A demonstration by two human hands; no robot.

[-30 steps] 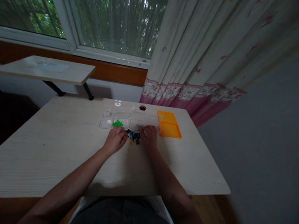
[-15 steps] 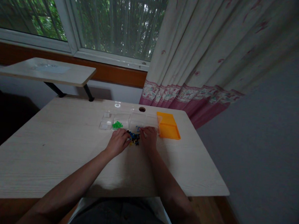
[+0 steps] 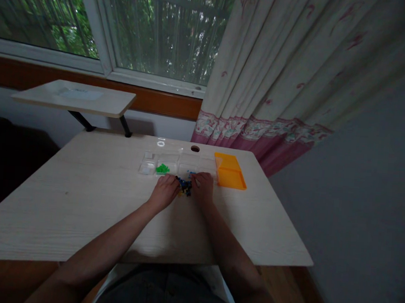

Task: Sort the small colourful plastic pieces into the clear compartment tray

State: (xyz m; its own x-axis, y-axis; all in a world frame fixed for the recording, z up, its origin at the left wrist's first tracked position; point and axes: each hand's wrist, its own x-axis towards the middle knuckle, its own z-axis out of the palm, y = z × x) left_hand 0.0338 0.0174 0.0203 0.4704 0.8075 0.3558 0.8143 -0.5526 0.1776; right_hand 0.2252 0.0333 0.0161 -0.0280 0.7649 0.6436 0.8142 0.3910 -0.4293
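Note:
A small pile of dark, blue and yellow pieces (image 3: 185, 188), too small to name, lies on the table between my hands. My left hand (image 3: 164, 191) is at the pile's left edge, its fingers curled together; anything in them is too small to make out. On the other side, my right hand (image 3: 203, 188) has its fingers drawn together by the front of a clear compartment box (image 3: 168, 156). What it pinches is hidden. A few blue pieces (image 3: 190, 173) lie in the compartment beside its fingertips. Green pieces (image 3: 162, 168) are heaped in a compartment further left.
An orange two-part tray (image 3: 232, 177) lies right of the clear box. Behind the box is a round cable hole (image 3: 195, 149) in the pale table (image 3: 100, 200). A raised shelf (image 3: 112, 101) stands at the back left. Curtains (image 3: 247, 90) hang behind the table.
My left hand's fingers have drawn closer together and a little back from the pile. My right hand stays near the box front. The whole view has shifted slightly.

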